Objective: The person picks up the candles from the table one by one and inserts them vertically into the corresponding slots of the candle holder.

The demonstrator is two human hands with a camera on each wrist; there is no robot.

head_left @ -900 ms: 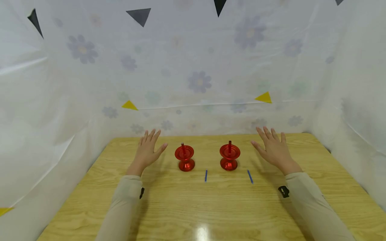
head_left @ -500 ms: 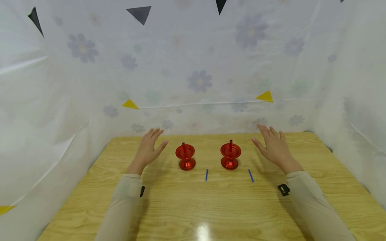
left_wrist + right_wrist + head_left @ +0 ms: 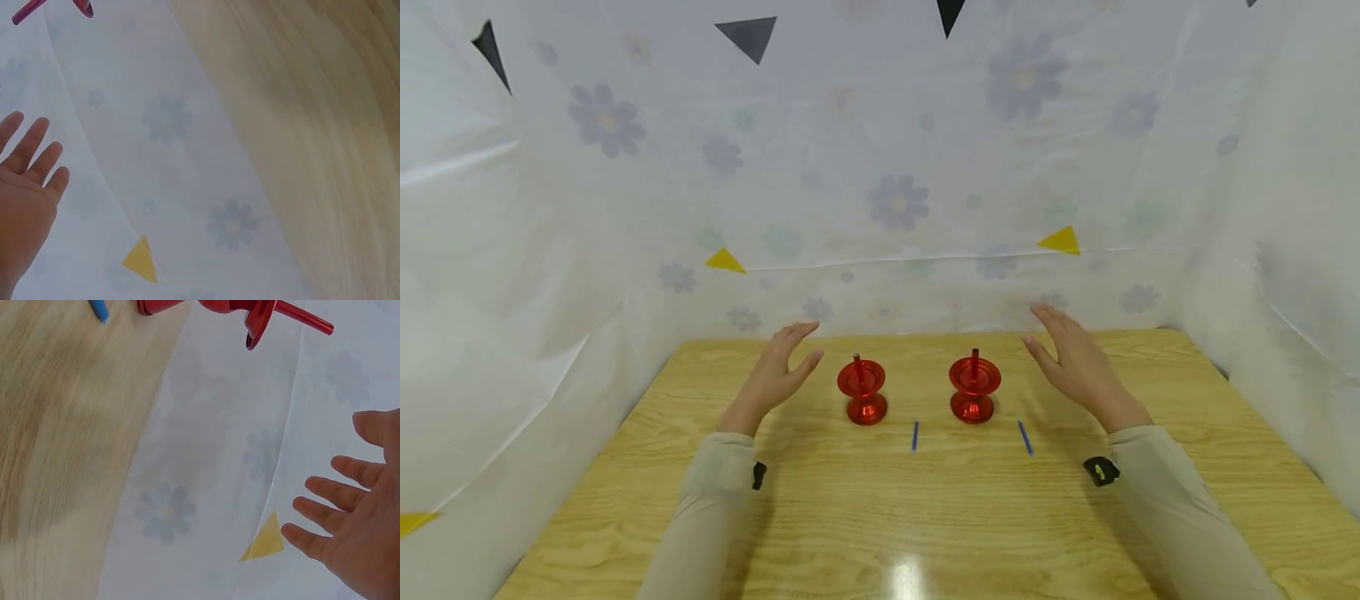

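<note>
**Both hands raised beside two red spool-shaped stands**

The left hand (image 3: 777,367) was held above the wooden worktop (image 3: 925,517), fingers straight and relaxed, thumb apart from the rest, palm turned toward the centre. It held nothing and touched nothing. The left red stand (image 3: 862,390) stood just beside it, toward the centre, clear of the fingertips.

The right hand (image 3: 1075,360) mirrored that posture on the opposite side: fingers extended and slightly spread, palm facing inward, nothing held. The right red stand (image 3: 974,388) stood near it, with a visible gap between the stand and the thumb.

Each stand was upright on the worktop, with a flared base, a narrow waist, a wide upper disc and a thin red pin rising from the disc. The two stands were set side by side, apart from each other, in the far half of the worktop.

Two short blue marks lay on the worktop nearer the person: the left blue mark (image 3: 914,435) between the two stands, the right blue mark (image 3: 1025,437) just right of the right stand.

The right wrist view showed the spread fingers (image 3: 331,494) against the floral sheet (image 3: 895,167), which enclosed the worktop on three sides and carried yellow and black triangles. Beige sleeves covered both forearms.
</note>
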